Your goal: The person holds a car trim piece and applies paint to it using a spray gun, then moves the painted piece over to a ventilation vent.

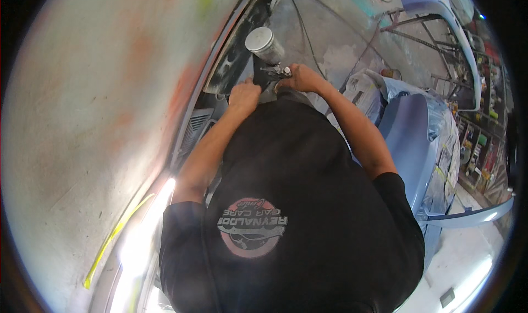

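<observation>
At the top centre a spray gun (pixel 271 71) with a silver metal cup (pixel 264 44) on top stands just in front of my body, beside a dark, paint-worn board (pixel 231 49). My right hand (pixel 300 77) is closed at the gun's right side, its fingers on the gun near a small knob. My left hand (pixel 244 95) is closed a little lower and to the left, fingers curled at a dark area beside the gun; what they hold is hidden.
A paint-marked wall (pixel 110 98) fills the left side, with a bright light strip along it. Light blue car panels (pixel 404 137) rest over crumpled masking sheets at right, below another panel on a metal stand (pixel 418 21). Crowded shelves (pixel 484 142) stand far right; hoses lie on the floor.
</observation>
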`<state>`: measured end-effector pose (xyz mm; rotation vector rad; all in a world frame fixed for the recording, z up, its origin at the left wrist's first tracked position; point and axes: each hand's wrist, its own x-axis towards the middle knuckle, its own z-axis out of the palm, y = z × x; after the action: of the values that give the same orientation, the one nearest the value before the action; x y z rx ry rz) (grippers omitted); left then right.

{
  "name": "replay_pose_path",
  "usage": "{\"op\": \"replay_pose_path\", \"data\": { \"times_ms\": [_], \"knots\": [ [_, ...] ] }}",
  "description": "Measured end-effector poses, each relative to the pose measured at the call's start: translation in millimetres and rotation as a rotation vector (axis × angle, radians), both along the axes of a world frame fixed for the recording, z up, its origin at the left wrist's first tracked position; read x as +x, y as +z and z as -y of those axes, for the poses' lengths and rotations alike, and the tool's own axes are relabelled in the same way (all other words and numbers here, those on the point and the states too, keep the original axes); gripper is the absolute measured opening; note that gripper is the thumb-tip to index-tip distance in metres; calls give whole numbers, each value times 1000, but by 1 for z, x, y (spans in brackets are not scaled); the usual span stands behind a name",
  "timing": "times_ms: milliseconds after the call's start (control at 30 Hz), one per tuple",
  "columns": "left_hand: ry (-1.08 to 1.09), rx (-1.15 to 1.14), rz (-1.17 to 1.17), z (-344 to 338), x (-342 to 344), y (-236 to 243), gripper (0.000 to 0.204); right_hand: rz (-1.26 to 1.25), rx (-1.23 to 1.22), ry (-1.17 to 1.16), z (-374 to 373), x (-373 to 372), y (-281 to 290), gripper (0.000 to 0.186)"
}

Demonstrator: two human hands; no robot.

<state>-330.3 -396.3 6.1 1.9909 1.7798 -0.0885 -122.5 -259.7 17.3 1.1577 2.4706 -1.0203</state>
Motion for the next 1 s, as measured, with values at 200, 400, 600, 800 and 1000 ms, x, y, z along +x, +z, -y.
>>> {"op": "replay_pose_path", "data": {
  "times_ms": [200,400,600,800,1000],
  "knots": [
    [-20,20,18,9,-4,-8,20,-18,-263,-96,-2,-11,24,59],
    [83,132,-16,13,-2,-10,21,-29,-242,-95,2,-18,34,57],
    [82,122,32,8,-2,-12,29,-186,45,-55,9,-12,19,51],
    [294,-40,386,8,-4,-13,50,-71,-131,-209,-8,1,23,49],
    [405,-11,664,9,-13,-28,57,-184,-276,-313,-9,8,36,51]
  ]
}}
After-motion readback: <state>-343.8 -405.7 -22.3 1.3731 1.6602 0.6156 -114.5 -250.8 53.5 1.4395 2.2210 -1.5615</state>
